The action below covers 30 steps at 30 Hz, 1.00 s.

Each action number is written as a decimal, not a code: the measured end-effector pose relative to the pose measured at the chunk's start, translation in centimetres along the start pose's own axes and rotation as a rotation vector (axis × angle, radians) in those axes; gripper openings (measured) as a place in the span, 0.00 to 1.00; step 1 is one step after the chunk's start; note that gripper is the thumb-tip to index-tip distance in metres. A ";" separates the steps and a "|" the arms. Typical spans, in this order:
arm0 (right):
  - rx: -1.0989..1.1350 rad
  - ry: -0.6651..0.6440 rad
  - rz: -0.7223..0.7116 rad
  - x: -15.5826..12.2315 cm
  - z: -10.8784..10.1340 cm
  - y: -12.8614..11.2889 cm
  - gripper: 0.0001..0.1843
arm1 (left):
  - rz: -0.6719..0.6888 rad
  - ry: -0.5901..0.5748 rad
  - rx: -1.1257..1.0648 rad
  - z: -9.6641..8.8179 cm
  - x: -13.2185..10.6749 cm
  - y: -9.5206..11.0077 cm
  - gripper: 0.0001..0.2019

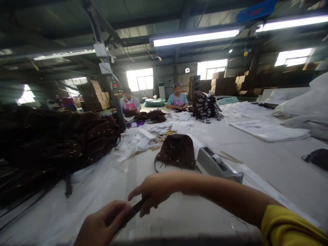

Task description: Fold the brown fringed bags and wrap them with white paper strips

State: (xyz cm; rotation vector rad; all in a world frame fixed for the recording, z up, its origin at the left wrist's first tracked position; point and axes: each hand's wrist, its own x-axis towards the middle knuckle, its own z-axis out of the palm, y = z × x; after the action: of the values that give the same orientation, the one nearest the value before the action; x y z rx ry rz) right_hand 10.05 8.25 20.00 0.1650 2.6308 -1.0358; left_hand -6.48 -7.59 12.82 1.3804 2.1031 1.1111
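Observation:
A dark strap (137,209) runs slantwise between my two hands near the table's front edge. My left hand (102,222), at the lower left, is closed on its lower part with the thumb along it. Reaching across from the right, my right hand (151,191) grips the upper end, its index finger stretched toward the left hand. Beyond the right forearm lies a dark brown drawstring bag (176,150), with cords at its lower edge. Beside that bag stands a grey tape dispenser (217,165). What the strap's lower end joins is hidden.
A large heap of dark brown bags (89,140) fills the left side. White papers (146,136) lie scattered mid-table, near a stack of brown bags (205,106). Two people sit at the far side. White sheets (271,131) and a dark item (317,159) lie to the right.

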 end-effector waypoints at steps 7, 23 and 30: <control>0.031 0.005 -0.031 -0.4 0.2 0.6 0.29 | 0.013 -0.303 -0.050 0.3 0.5 0.5 0.19; 0.209 -0.095 -0.069 1.1 0.2 3.2 0.28 | -0.001 -0.428 -0.266 1.6 2.6 -0.5 0.22; 0.197 -0.003 -0.081 2.0 -0.3 5.0 0.24 | -0.017 -0.392 -0.308 2.3 4.8 -2.4 0.28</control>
State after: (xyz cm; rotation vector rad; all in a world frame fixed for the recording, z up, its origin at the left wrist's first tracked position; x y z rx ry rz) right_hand 9.14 12.11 16.31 0.1002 2.5481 -1.3216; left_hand -8.38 -2.88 10.04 1.3033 1.5915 1.0091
